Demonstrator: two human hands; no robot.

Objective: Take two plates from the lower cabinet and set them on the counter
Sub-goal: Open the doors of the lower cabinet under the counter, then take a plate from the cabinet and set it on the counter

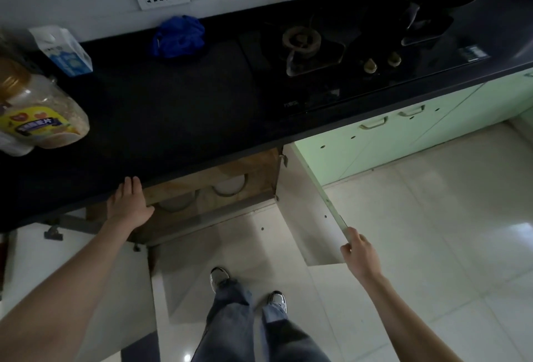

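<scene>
Long dark stone table (pixel 161 108) is crowded at its left end, so a rushed set-down could knock the oat jar (pixel 43 113). White open cabinet door (pixel 305 211) is pinched at its edge by the right hand (pixel 359 255); letting go may swing it shut. Two pale round plates (pixel 229 184) stand low inside the cabinet, just beyond the left hand (pixel 129 206), fingers (pixel 131 187) flat, released, grasping nothing.

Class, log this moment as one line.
left hand: reaching into cabinet | right hand: gripping door edge | plates: still inside | counter: plateless
</scene>
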